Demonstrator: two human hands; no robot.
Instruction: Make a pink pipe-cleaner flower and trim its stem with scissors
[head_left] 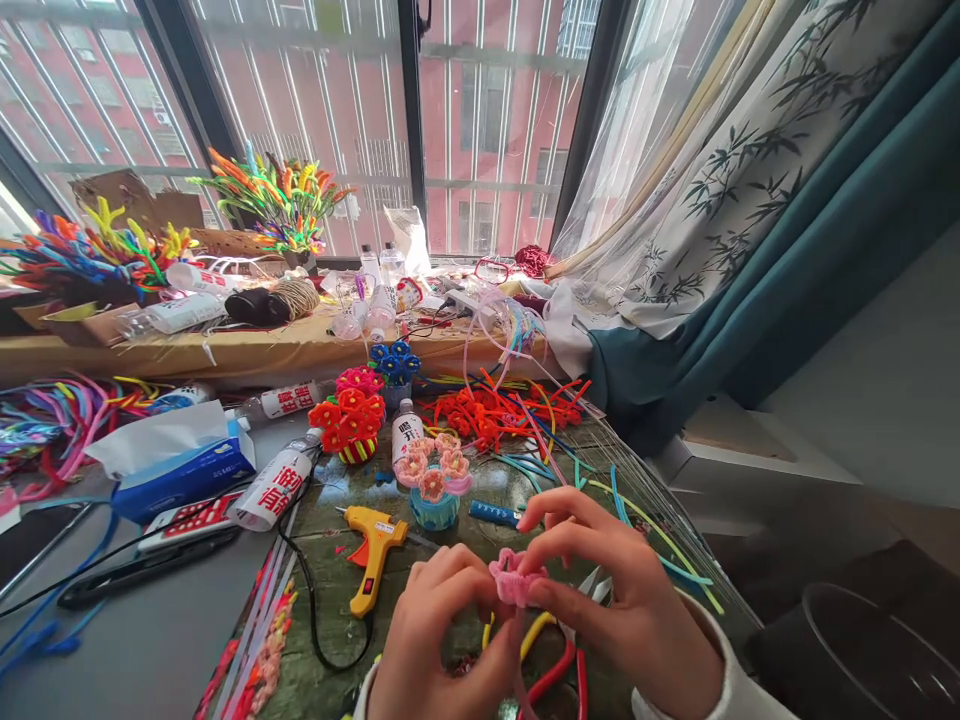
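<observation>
Between my two hands is a small pink flower (514,580) of bent fuzzy pipe cleaner, its stem running down toward me. My left hand (450,625) pinches it from the left, fingers curled. From the right, the thumb and index finger of my right hand (611,580) close on its petals. Below lie red-handled pliers (577,680) and scissors (596,590), partly hidden by my hands. Left of my hands rests a yellow glue gun (375,555). Just beyond stands a blue pot (435,510) of pale pink flowers (433,468).
Red pipe-cleaner pieces (487,410) lie scattered at the back right. Red flowers (349,420) and blue flowers (395,362) stand in small pots near plastic bottles (277,480). A tissue box (184,470) sits at left. A black cord (307,600) loops beside the glue gun.
</observation>
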